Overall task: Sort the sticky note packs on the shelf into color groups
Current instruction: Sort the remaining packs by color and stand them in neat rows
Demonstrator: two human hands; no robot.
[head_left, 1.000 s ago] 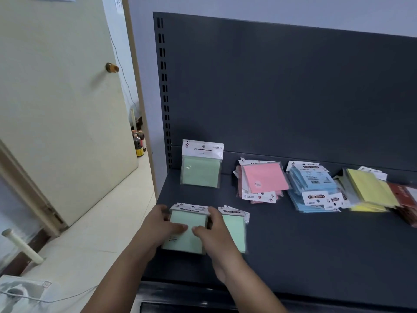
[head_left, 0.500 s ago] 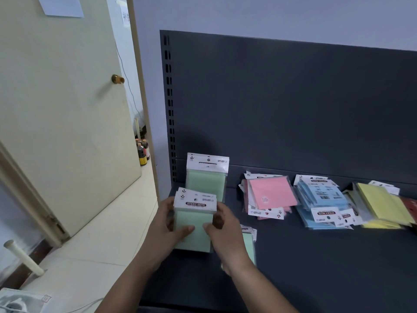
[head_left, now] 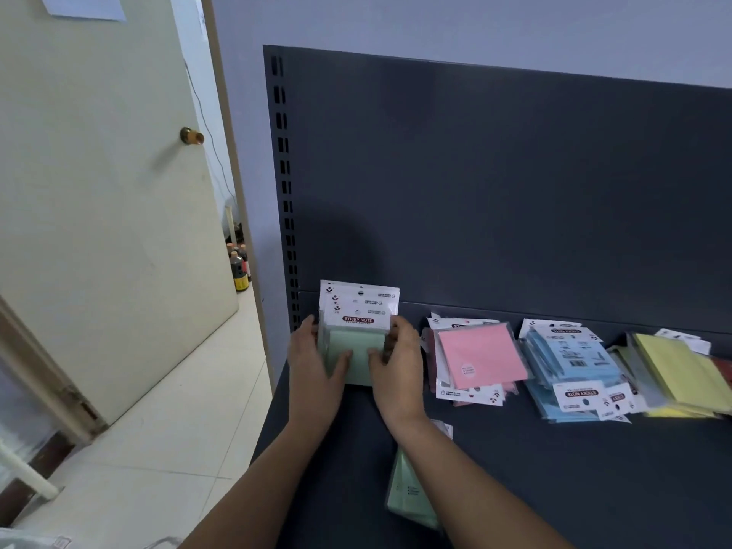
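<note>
While left hand [head_left: 317,368] and right hand [head_left: 398,366] grip green packs [head_left: 358,336], dark shelf [head_left: 554,469], pink pile [head_left: 481,356], blue pile [head_left: 570,364], cream door [head_left: 99,192] left.

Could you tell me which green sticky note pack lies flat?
The green pack near the shelf's front edge, partly under the right forearm; the upright green packs at the back are gripped by the left hand and right hand.

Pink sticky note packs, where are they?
In the head view the pink sticky note packs lie on the shelf, between the upright green packs on their left and the blue packs on their right.
</note>
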